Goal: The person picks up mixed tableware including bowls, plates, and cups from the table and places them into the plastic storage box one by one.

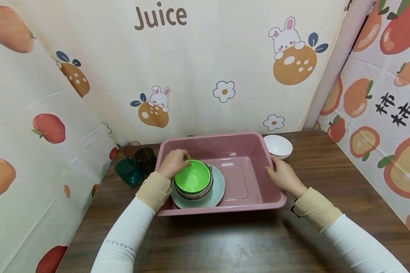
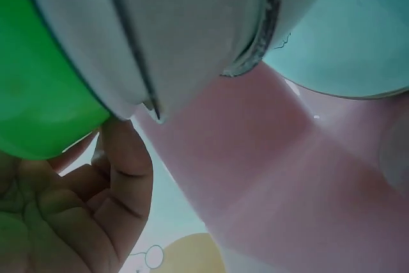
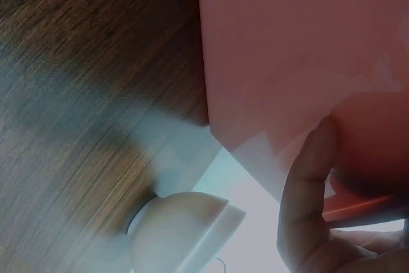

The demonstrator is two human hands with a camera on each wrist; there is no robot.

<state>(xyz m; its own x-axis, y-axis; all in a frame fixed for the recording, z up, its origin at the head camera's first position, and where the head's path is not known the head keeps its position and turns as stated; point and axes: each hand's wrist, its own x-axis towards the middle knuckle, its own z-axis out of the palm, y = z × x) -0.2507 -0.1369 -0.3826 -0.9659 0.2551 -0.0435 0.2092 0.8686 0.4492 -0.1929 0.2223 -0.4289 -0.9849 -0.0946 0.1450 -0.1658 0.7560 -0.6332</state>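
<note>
A bright green bowl (image 1: pixel 193 177) tops a stack of bowls (image 1: pixel 195 196) with dark rims. The stack sits on a pale blue plate (image 1: pixel 219 185) in the left part of a pink basin (image 1: pixel 251 189). My left hand (image 1: pixel 173 163) pinches the green bowl's rim at its far left side. In the left wrist view the fingers (image 2: pixel 128 177) curl up against the green bowl (image 2: pixel 38 81), beside the stacked bowls. With my right hand (image 1: pixel 284 175) I grip the right rim of the basin, fingers against its outer wall (image 3: pixel 275 49) in the right wrist view.
Several cups stand left of the basin, among them a teal cup (image 1: pixel 130 172) and a dark brown cup (image 1: pixel 145 158). Stacked white bowls (image 1: pixel 278 145) sit behind the basin's right corner. Printed curtains (image 1: pixel 205 57) rise behind and beside the wooden table (image 1: pixel 225 242).
</note>
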